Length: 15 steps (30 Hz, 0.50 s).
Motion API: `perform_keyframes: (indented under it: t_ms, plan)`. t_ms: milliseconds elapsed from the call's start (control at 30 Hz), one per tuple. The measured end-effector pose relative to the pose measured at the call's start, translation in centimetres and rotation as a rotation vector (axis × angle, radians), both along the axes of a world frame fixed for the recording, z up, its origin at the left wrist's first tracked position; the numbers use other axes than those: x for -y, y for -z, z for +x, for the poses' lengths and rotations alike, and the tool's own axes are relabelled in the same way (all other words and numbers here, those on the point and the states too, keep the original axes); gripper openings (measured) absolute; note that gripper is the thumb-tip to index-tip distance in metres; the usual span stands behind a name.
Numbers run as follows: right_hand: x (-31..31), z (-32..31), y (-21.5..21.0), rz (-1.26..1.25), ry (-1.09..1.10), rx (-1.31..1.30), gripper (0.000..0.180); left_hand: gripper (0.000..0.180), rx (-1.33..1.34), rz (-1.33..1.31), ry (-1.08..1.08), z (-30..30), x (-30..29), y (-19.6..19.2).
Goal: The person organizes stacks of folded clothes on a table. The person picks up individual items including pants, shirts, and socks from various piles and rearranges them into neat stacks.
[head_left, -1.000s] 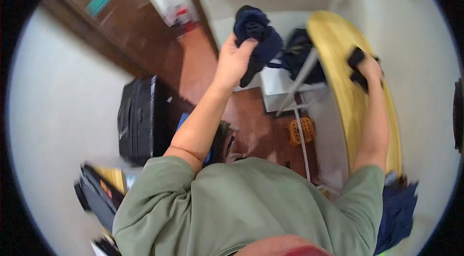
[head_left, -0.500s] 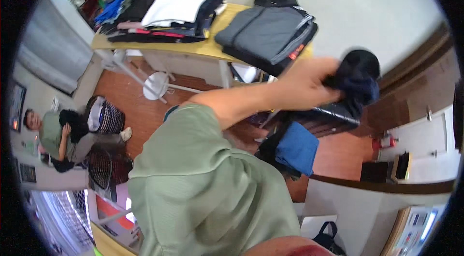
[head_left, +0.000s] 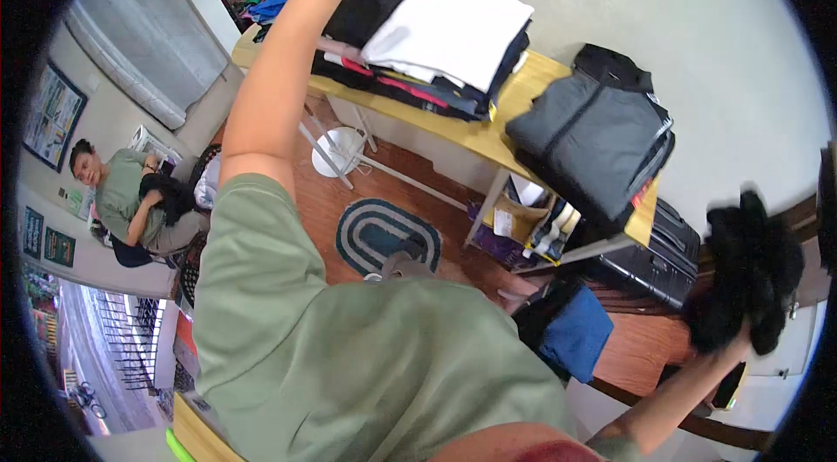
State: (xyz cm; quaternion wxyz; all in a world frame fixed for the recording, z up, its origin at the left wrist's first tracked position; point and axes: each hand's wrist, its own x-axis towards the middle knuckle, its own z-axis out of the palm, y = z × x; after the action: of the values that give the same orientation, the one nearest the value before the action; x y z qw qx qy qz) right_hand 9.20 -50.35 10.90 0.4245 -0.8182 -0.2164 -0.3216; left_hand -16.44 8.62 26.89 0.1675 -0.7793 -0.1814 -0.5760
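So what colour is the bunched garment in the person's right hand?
Black, or a very dark shade; the garment shows only in the head view, gripped from below by the right hand.

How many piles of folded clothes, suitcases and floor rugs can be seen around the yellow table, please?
Piles of folded clothes on the yellow table: 2, the tall mixed pile and the grey jacket pile
Black suitcase: 1
Oval rug: 1
Total: 4

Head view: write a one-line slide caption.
Right hand grips a dark garment while the left arm stretches over folded clothes stacked on a yellow table.
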Motion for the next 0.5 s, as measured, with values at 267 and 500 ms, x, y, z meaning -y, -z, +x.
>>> perform_keyframes:
  t_ms: [267,500]
  plan:
    - [-37.5,-0.7,-11.4,-0.225,-0.729,0.367,0.053,0.021,0.052,-0.113,0.108,1.5,-9.2,0.4]
    - [-54.7,-6.1,-9.4,-1.098,-0.87,-0.063,0.108,0.026,-0.045,-0.243,0.163,-0.9,-13.2,2.9]
